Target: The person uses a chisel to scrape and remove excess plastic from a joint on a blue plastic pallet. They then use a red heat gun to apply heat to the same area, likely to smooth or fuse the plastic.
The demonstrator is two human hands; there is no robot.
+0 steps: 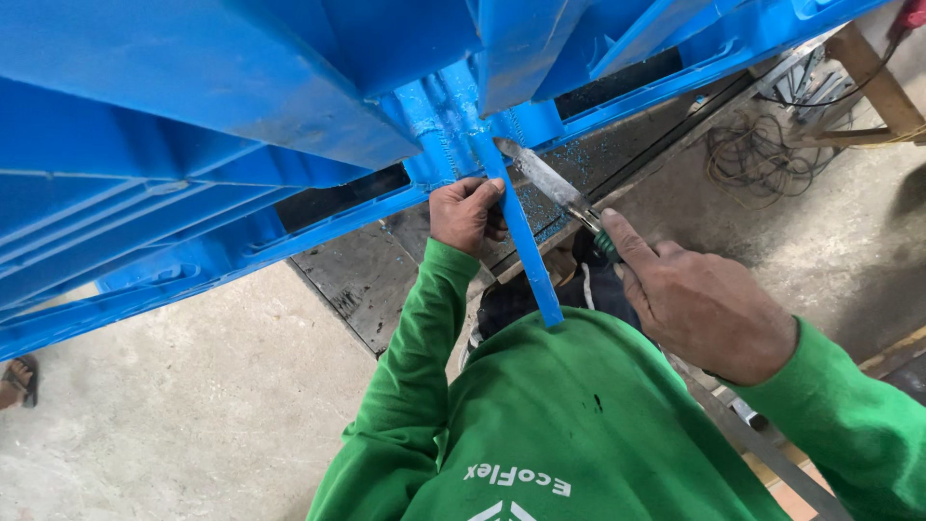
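A large blue plastic pallet (193, 116) stands tilted on edge above a dark work surface. From its lower rim a narrow blue plastic strip (526, 246) hangs down toward my chest. My left hand (465, 214) is closed around the strip just under the pallet's rim. My right hand (699, 304) grips a knife by its green handle, forefinger laid along the top. The knife's metal blade (545, 176) points up-left and its tip meets the pallet where the strip begins. Both arms wear green sleeves.
Blue plastic shavings are scattered over the dark bench (371, 280) beneath the pallet. A coil of wire (762, 154) lies on the concrete floor at the upper right beside a wooden frame (873, 82). Another person's sandalled foot (17, 381) shows at the left edge.
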